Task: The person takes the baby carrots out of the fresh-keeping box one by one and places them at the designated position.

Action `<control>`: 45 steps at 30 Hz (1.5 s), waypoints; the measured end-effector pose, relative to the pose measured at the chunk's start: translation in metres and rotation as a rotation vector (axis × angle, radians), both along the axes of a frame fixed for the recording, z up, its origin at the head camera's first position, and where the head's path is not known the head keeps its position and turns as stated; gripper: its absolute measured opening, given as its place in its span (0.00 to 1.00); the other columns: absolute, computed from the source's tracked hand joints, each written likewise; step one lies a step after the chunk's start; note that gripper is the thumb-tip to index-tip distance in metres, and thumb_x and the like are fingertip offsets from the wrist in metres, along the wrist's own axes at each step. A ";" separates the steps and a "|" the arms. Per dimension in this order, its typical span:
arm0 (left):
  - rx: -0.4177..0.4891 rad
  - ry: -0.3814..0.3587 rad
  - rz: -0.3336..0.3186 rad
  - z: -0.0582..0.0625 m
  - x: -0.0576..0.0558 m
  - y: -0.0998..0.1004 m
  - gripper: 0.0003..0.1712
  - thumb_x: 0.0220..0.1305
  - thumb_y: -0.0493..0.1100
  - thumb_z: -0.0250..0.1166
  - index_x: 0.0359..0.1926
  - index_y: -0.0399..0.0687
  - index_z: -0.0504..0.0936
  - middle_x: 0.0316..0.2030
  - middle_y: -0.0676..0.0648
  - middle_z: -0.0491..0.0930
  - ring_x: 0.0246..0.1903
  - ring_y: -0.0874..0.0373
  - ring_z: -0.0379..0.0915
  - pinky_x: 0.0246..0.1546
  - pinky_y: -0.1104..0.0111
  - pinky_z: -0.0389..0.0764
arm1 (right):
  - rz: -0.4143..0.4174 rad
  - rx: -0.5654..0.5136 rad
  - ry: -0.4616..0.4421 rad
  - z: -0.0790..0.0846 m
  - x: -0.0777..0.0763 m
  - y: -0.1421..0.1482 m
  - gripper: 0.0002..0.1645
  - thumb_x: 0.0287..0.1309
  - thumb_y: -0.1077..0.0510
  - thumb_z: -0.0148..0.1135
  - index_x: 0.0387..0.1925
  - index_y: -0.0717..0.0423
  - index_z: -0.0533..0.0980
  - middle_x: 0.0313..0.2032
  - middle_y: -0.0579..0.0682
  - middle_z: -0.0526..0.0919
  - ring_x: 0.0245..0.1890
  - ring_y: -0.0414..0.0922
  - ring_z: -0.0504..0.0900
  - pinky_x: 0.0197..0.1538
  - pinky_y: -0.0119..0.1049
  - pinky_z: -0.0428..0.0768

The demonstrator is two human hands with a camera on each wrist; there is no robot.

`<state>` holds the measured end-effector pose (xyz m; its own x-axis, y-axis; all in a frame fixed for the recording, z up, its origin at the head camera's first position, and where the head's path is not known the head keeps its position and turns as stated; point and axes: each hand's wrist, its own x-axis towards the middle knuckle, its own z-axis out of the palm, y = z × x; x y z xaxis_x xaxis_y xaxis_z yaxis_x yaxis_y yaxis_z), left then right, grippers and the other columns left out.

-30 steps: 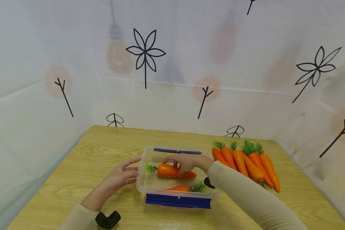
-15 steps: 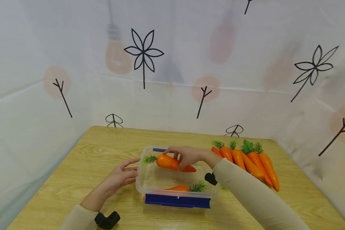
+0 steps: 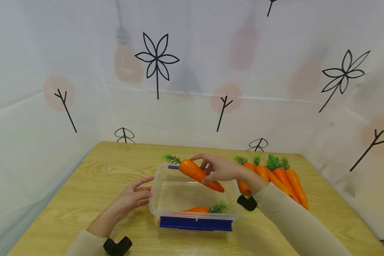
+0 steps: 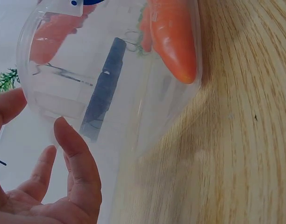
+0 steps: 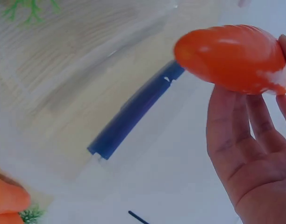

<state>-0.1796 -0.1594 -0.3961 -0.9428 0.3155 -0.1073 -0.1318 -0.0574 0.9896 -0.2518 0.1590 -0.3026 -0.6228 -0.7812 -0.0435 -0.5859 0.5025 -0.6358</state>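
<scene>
My right hand point(image 3: 222, 169) holds a carrot point(image 3: 192, 171) between fingers and thumb, tilted with its leafy top up to the left over the clear plastic box point(image 3: 172, 214). In the right wrist view the held carrot's point(image 5: 229, 58) tapered end points toward the camera and the fingers lie along its side. A second carrot point(image 3: 196, 209) lies inside the box along the front wall; the left wrist view shows its orange end point(image 4: 173, 46) through the plastic. At the box's left side my left hand point(image 3: 132, 197) has its fingers spread, fingertips right at the rim.
Several carrots point(image 3: 296, 185) with green tops lie side by side right of the box, partly behind the right forearm. Blue latch flaps point(image 3: 196, 224) hang at the box's front and back. A patterned white curtain point(image 3: 192, 117) borders the wooden table point(image 3: 124, 158).
The right hand has lifted the carrot from inside the box, up and toward the back, and it has tilted leafy end up. The left hand keeps its place at the box's side.
</scene>
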 end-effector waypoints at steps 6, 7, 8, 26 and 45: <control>0.001 -0.001 0.000 -0.001 0.000 -0.001 0.39 0.62 0.38 0.61 0.70 0.39 0.53 0.59 0.32 0.66 0.48 0.49 0.74 0.43 0.65 0.77 | -0.055 -0.115 0.061 0.003 0.009 0.016 0.40 0.53 0.59 0.66 0.66 0.48 0.60 0.41 0.52 0.76 0.35 0.44 0.80 0.34 0.38 0.80; 0.002 0.000 -0.001 -0.001 0.000 -0.001 0.39 0.62 0.37 0.61 0.70 0.39 0.53 0.59 0.32 0.66 0.48 0.49 0.74 0.43 0.65 0.77 | -0.069 -0.131 0.073 0.003 0.011 0.018 0.39 0.53 0.59 0.66 0.65 0.48 0.61 0.41 0.52 0.76 0.35 0.44 0.80 0.34 0.38 0.80; 0.003 0.003 -0.002 -0.001 0.000 -0.002 0.40 0.62 0.38 0.61 0.70 0.38 0.53 0.58 0.32 0.66 0.48 0.49 0.74 0.43 0.65 0.77 | -0.084 -0.147 0.080 0.004 0.013 0.021 0.39 0.53 0.59 0.67 0.65 0.48 0.61 0.41 0.52 0.76 0.35 0.45 0.80 0.34 0.38 0.80; -0.005 -0.008 0.004 -0.003 0.000 -0.002 0.40 0.61 0.38 0.63 0.70 0.39 0.53 0.59 0.30 0.65 0.48 0.48 0.74 0.43 0.65 0.77 | -0.356 -0.290 0.162 -0.004 0.027 0.064 0.40 0.50 0.57 0.70 0.64 0.49 0.63 0.41 0.54 0.76 0.36 0.46 0.78 0.37 0.38 0.79; -0.001 0.002 -0.002 0.001 0.001 0.000 0.40 0.62 0.38 0.62 0.70 0.39 0.53 0.59 0.32 0.66 0.48 0.50 0.74 0.43 0.65 0.76 | -0.543 -0.350 0.254 -0.022 0.038 0.122 0.39 0.52 0.59 0.68 0.64 0.52 0.63 0.43 0.58 0.76 0.37 0.47 0.78 0.32 0.39 0.79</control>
<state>-0.1785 -0.1595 -0.3954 -0.9423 0.3174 -0.1063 -0.1305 -0.0558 0.9899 -0.2135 0.2813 -0.3249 -0.8870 -0.2976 0.3530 -0.4616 0.5566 -0.6908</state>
